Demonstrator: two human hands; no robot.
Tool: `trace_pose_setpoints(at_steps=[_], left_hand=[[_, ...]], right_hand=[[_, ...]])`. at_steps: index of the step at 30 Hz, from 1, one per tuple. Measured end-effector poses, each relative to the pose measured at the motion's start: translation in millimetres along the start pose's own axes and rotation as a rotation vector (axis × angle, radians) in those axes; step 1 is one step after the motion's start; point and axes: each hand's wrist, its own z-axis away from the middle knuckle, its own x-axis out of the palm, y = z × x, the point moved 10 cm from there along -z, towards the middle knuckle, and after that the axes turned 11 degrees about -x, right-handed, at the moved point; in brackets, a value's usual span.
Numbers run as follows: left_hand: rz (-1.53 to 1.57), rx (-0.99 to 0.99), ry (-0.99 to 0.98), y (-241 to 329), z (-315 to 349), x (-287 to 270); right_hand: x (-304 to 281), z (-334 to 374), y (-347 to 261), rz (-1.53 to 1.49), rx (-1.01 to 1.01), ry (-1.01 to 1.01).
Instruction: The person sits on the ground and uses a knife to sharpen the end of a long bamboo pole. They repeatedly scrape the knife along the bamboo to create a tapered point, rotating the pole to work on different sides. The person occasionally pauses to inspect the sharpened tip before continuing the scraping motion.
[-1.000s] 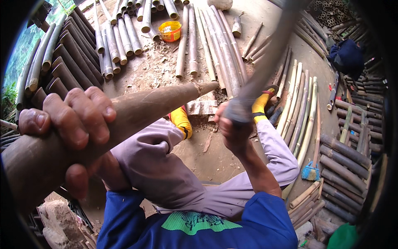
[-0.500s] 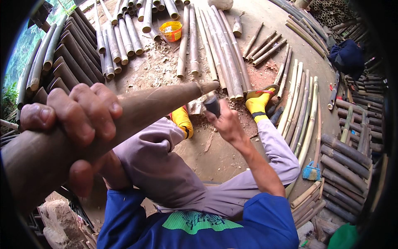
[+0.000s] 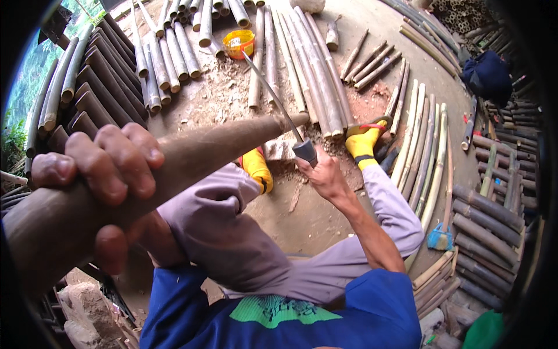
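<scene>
My left hand [image 3: 110, 168] is wrapped round a thick brown bamboo tube [image 3: 203, 152], which slants up to the right and tapers to a narrow tip. Its near end runs out of view at the left. In my right hand [image 3: 325, 174] is a knife [image 3: 304, 151], gripped by its dark handle. The long, thin blade points up and to the left. It passes close to the bamboo's tip; whether the two touch I cannot tell. Shavings lie on the ground beyond my feet in yellow socks.
Rows of bamboo tubes [image 3: 314, 70] lie ahead, near a yellow and red bucket [image 3: 239, 44]. Dark split bamboo [image 3: 102, 75] is stacked at the left. More poles [image 3: 427, 151] lie to the right, with a blue brush [image 3: 440, 237] and stacked bamboo [image 3: 485, 232] beyond.
My right hand has turned and shifted slightly right and down, so the knife's long blade now shows beyond the handle. My left hand keeps its hold on the bamboo tube, almost unmoved.
</scene>
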Motion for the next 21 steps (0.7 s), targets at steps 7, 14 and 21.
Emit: trace_pose_setpoints(at_steps=[7,14,21], left_hand=[[-0.068,-0.058,0.087,4.2,3.7,-8.6],[0.000,-0.032,0.125,3.1,7.5,-14.3],[0.054,-0.084,0.140,-1.0,-5.2,-37.8]], right_hand=[[-51.2,3.1,-97.1,-0.529,-0.327,0.314],[4.5,17.1,59.6,-0.272,0.398,-0.132],[-7.8,52.6,52.4,-0.358,0.158,0.212]])
